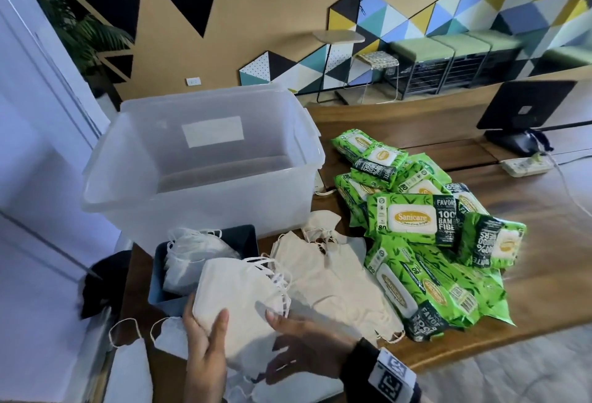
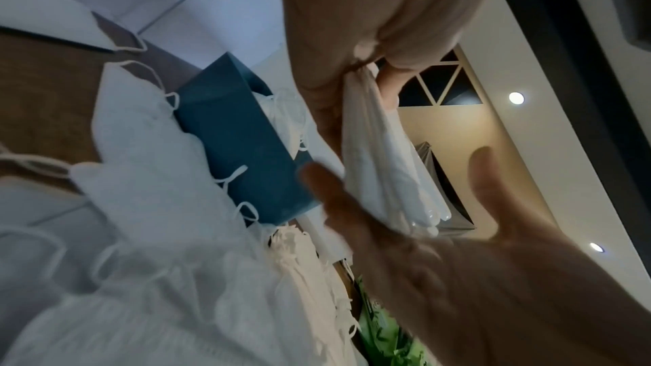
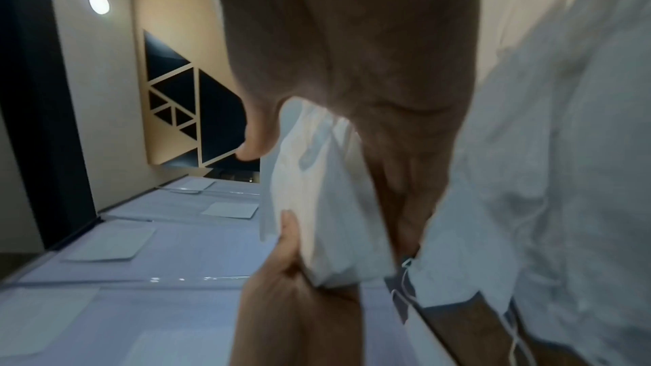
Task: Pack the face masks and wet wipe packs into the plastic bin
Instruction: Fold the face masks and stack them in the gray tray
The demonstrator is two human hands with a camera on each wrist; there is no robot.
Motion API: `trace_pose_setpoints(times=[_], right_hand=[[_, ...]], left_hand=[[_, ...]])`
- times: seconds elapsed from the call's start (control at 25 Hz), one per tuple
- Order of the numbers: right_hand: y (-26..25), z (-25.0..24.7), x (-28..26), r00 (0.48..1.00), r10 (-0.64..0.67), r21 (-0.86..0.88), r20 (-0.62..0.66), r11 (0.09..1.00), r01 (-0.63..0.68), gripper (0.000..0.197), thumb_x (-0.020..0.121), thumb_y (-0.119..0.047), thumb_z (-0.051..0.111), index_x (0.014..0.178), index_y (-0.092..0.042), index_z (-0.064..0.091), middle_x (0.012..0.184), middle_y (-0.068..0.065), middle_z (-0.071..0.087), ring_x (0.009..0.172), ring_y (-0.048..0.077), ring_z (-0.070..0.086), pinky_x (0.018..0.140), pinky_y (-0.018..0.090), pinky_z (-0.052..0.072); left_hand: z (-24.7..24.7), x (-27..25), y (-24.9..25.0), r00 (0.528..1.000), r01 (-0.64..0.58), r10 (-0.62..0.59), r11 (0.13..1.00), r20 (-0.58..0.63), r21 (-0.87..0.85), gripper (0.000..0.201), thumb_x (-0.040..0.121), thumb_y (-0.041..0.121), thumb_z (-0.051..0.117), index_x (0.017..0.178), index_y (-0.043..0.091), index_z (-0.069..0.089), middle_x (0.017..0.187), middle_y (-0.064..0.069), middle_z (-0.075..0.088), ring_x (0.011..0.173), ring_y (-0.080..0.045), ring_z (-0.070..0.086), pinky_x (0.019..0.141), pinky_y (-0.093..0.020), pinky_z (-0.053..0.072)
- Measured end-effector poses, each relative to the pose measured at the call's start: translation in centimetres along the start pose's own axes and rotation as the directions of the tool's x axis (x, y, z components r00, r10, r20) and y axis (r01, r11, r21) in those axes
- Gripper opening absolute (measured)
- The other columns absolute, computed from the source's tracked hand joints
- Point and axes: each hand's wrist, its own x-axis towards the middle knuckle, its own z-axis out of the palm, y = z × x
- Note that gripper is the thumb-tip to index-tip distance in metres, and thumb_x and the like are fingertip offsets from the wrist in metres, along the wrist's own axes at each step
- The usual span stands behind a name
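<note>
My left hand [image 1: 205, 343] and right hand [image 1: 307, 349] clamp a soft white stack of face masks [image 1: 238, 300], fingers [image 1: 218, 322] curled around its edges. The empty translucent plastic bin [image 1: 205, 159] stands ahead; glossy green wet wipe packs [image 1: 413, 223] lie right. Next, I judge: lift it in.

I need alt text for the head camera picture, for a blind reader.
Two hands hold a stack of white face masks above a wooden table, before an empty plastic bin and green wet wipe packs.
</note>
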Motion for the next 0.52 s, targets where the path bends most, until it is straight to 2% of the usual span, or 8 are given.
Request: trace_pose_setpoints(times=[0.08, 0.16, 0.24, 0.28, 0.32, 0.4, 0.44, 0.52], right_hand=[[-0.2, 0.6, 0.9, 0.987, -0.161, 0.053, -0.024, 0.985, 0.162, 0.038, 0.086, -0.029, 0.065, 0.121, -0.017, 0.059, 0.114, 0.010, 0.066, 0.097, 0.023, 0.066, 0.081, 0.032, 0.053], [0.2, 0.8, 2.3, 0.926, -0.352, 0.087, -0.136, 0.927, 0.365, 0.029, 0.084, -0.010, 0.064, 0.114, -0.012, 0.064, 0.119, 0.015, 0.064, 0.102, 0.025, 0.064, 0.089, 0.035, 0.052], [1.0, 1.1, 3.4, 0.872, -0.433, 0.133, -0.227, 0.873, 0.468, 0.031, 0.080, -0.001, 0.063, 0.110, -0.005, 0.065, 0.115, 0.018, 0.064, 0.101, 0.028, 0.062, 0.095, 0.040, 0.048], [1.3, 1.3, 3.8, 0.861, -0.438, 0.152, -0.257, 0.862, 0.483, 0.031, 0.080, 0.002, 0.061, 0.111, 0.000, 0.063, 0.111, 0.017, 0.066, 0.099, 0.026, 0.063, 0.095, 0.039, 0.048], [1.6, 1.4, 4.1, 0.859, -0.428, 0.173, -0.280, 0.858, 0.484, 0.028, 0.083, 0.005, 0.059, 0.111, 0.003, 0.061, 0.105, 0.014, 0.068, 0.095, 0.023, 0.065, 0.090, 0.035, 0.051], [1.8, 1.2, 4.3, 0.851, -0.394, 0.190, -0.347, 0.859, 0.475, 0.016, 0.086, 0.006, 0.056, 0.100, 0.004, 0.061, 0.086, 0.006, 0.071, 0.077, 0.015, 0.067, 0.072, 0.024, 0.053], [1.6, 0.9, 4.5, 0.840, -0.371, 0.182, -0.397, 0.865, 0.468, 0.008, 0.085, 0.005, 0.056, 0.091, 0.002, 0.061, 0.077, 0.006, 0.071, 0.068, 0.014, 0.066, 0.064, 0.022, 0.051], [1.0, 0.1, 4.9, 0.823, -0.323, 0.178, -0.467, 0.878, 0.445, 0.008, 0.083, 0.008, 0.057, 0.079, 0.001, 0.057, 0.068, 0.010, 0.070, 0.059, 0.017, 0.065, 0.058, 0.022, 0.050]], left_hand=[[-0.2, -0.3, -1.1, 0.997, 0.068, -0.068, 0.998, -0.022, -0.002, 0.056, 0.085, 0.030, 0.057, 0.135, 0.012, 0.038, 0.131, -0.014, 0.052, 0.108, -0.023, 0.050, 0.095, -0.037, 0.039], [-0.3, -0.8, -2.3, 0.992, 0.121, -0.121, 0.993, -0.040, -0.004, 0.049, 0.085, 0.034, 0.066, 0.126, 0.020, 0.043, 0.119, -0.012, 0.059, 0.104, -0.025, 0.054, 0.096, -0.042, 0.041], [-0.4, -1.1, -2.9, 0.989, 0.137, -0.139, 0.990, -0.060, -0.025, 0.045, 0.082, 0.037, 0.067, 0.119, 0.026, 0.045, 0.112, -0.007, 0.061, 0.106, -0.027, 0.056, 0.097, -0.047, 0.043], [-0.4, -1.2, -3.1, 0.984, 0.155, -0.158, 0.987, -0.079, -0.050, 0.036, 0.086, 0.032, 0.064, 0.118, 0.026, 0.046, 0.111, -0.006, 0.061, 0.105, -0.028, 0.057, 0.097, -0.047, 0.044], [-0.7, -1.3, -3.2, 0.978, 0.177, -0.184, 0.981, -0.102, -0.077, 0.028, 0.091, 0.024, 0.058, 0.117, 0.025, 0.048, 0.110, -0.006, 0.062, 0.102, -0.028, 0.058, 0.094, -0.046, 0.046], [-1.4, -1.3, -2.9, 0.959, 0.213, -0.235, 0.966, -0.158, -0.145, 0.021, 0.093, 0.011, 0.053, 0.110, 0.022, 0.054, 0.099, 0.002, 0.068, 0.090, -0.018, 0.064, 0.078, -0.034, 0.056], [-2.0, -1.1, -2.7, 0.955, 0.211, -0.240, 0.963, -0.173, -0.169, 0.021, 0.092, 0.006, 0.052, 0.107, 0.021, 0.057, 0.092, 0.007, 0.069, 0.084, -0.012, 0.066, 0.068, -0.025, 0.057], [-3.3, -0.7, -2.3, 0.954, 0.204, -0.238, 0.961, -0.182, -0.185, 0.027, 0.091, 0.001, 0.051, 0.113, 0.017, 0.056, 0.093, 0.008, 0.067, 0.076, -0.003, 0.067, 0.061, -0.015, 0.056]])
